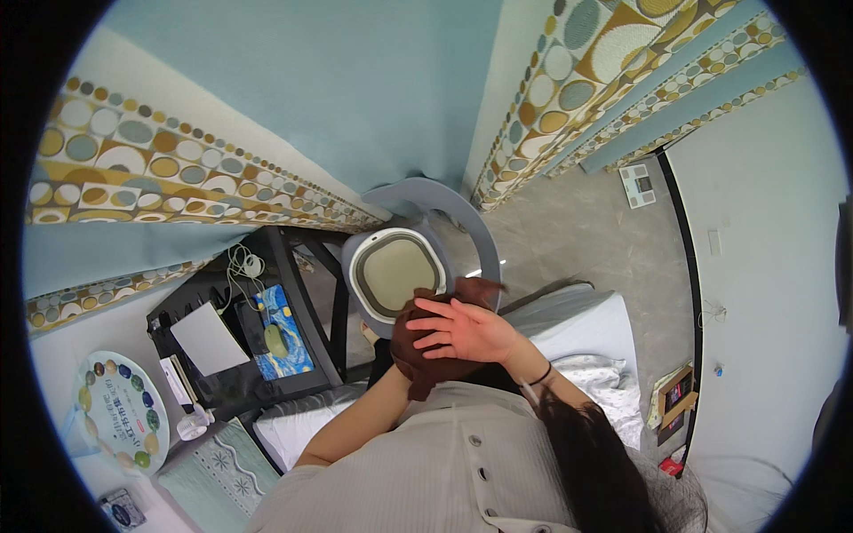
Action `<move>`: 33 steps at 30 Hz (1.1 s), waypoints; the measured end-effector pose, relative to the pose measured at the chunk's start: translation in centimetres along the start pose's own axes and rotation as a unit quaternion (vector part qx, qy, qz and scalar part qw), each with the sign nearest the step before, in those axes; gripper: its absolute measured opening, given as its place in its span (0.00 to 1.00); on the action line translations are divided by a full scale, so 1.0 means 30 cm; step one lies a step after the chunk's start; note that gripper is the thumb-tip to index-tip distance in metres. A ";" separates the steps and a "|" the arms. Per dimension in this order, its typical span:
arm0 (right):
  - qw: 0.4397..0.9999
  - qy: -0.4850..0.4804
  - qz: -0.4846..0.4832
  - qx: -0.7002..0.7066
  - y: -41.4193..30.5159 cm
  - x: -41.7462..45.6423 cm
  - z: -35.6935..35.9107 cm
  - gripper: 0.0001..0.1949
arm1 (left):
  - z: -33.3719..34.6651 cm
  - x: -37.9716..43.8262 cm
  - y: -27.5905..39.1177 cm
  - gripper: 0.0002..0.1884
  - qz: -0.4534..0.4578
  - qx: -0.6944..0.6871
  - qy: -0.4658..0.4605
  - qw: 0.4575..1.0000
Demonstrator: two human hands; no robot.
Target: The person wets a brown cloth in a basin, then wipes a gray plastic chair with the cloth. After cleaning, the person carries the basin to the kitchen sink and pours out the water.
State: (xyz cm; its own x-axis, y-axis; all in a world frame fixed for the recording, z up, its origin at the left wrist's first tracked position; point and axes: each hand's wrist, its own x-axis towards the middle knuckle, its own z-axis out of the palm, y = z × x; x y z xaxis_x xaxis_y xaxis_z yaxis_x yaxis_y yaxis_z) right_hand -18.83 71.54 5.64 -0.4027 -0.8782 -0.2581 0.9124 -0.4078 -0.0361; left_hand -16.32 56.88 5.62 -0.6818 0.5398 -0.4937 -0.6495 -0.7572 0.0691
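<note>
My right hand lies palm up, fingers spread and pointing left, over a brown cloth. Nothing is in that palm. The cloth is bunched in front of my body and hides my left hand; only the left forearm shows, running up under it. Just beyond the cloth, a white and grey basin with rounded corners rests on a grey chair with a curved back. Cloudy or pale liquid seems to fill its bottom, though the picture does not settle this. The cloth's edge overlaps the basin's near rim.
A black desk on the left bears a green computer mouse, a blue patterned mat, a white sheet or board and cables. Patterned curtains hang ahead. Bedding lies to the right. A bathroom scale is on the floor.
</note>
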 end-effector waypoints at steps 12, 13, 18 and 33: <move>0.965 0.087 -0.222 -0.112 -0.085 -0.107 -0.269 0.26 | 0.230 0.155 -0.145 0.32 0.293 0.846 0.177 0.409; 0.979 0.061 -0.194 0.011 -0.092 -0.104 -0.269 0.26 | 0.230 0.153 -0.138 0.32 0.294 0.851 0.190 0.392; 0.993 0.006 -0.050 0.106 -0.147 -0.142 -0.223 0.27 | 0.144 0.146 -0.103 0.22 0.303 0.769 0.186 0.531; 0.925 0.118 -0.077 -0.352 -0.360 -0.137 -0.150 0.27 | -0.410 0.016 -0.091 0.25 -0.024 0.761 0.376 0.528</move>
State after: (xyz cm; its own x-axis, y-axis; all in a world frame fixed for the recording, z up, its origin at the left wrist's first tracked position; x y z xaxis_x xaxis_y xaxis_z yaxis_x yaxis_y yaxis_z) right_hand -26.71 80.67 2.75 -0.5805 -0.7101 -0.3985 0.7007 -0.1863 -0.6887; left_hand -10.73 54.68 -5.48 -0.6976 -0.1870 -0.6916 -0.5676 0.7333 0.3743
